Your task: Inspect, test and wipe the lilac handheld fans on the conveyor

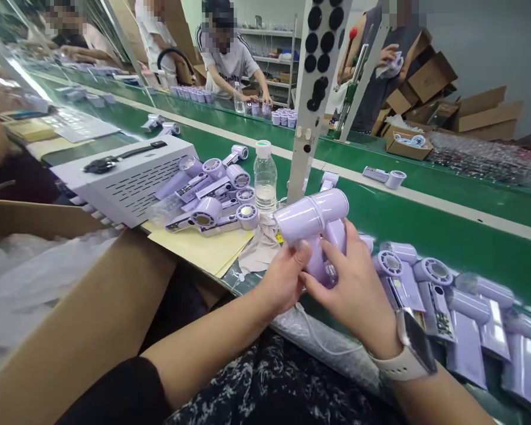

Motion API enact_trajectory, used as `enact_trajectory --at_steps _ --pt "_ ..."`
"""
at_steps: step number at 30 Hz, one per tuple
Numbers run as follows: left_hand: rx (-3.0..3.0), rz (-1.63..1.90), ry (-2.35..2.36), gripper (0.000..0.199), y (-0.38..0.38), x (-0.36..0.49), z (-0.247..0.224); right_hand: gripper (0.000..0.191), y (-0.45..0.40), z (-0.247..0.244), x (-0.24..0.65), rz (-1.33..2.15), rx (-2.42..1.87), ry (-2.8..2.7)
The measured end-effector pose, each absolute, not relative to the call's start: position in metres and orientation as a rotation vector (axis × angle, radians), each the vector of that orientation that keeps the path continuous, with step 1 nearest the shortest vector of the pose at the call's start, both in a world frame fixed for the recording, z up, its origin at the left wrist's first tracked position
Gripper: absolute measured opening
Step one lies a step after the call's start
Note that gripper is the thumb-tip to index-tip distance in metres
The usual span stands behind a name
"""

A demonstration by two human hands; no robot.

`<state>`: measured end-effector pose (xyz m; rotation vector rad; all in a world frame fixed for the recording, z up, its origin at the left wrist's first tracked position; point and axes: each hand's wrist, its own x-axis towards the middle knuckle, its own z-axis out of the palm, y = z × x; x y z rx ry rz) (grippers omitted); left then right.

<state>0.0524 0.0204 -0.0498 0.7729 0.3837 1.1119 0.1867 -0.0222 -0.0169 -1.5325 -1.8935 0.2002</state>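
Observation:
Both hands hold purple hair-dryer-like housings point(312, 213) in front of me, over the near edge of the green bench. My left hand point(287, 274) has its fingers and thumb closed round the lower left part. My right hand point(351, 277), with a watch at the wrist, grips the handle side from the right, its thumb and index finger at the front. Two purple bodies seem to overlap there; where they touch is partly hidden by the fingers. More purple units point(438, 295) lie in a row at the right, some with circuit parts showing.
Purple units are heaped point(212, 195) beside a grey vented box point(128, 177) at the left. A clear bottle point(265, 177), a cloth point(261, 245) and a metal post point(310, 100) stand close by. People work across the belt. An open carton point(71, 307) is at the lower left.

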Motion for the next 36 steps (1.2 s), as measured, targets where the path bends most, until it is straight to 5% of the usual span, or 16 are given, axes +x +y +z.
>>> enact_trajectory --at_steps 4,10,16,30,36 --pt "0.648 0.957 0.495 0.065 0.02 0.029 -0.061 0.035 -0.053 -0.041 0.18 0.579 -1.494 -1.78" --pt "0.71 1.11 0.46 0.062 0.028 0.01 -0.061 0.02 -0.073 -0.095 0.152 0.664 -1.702 -1.729" --pt "0.712 1.1 0.35 0.07 0.025 0.035 -0.05 0.025 -0.087 -0.081 0.171 1.234 -1.315 -1.47" --pt "0.795 1.211 0.3 0.071 0.018 0.065 -0.053 0.04 -0.096 -0.08 0.151 1.156 -1.155 -0.978" --pt "0.684 1.2 0.31 0.07 0.014 0.06 -0.051 0.037 -0.092 -0.075 0.161 1.101 -1.21 -1.351"
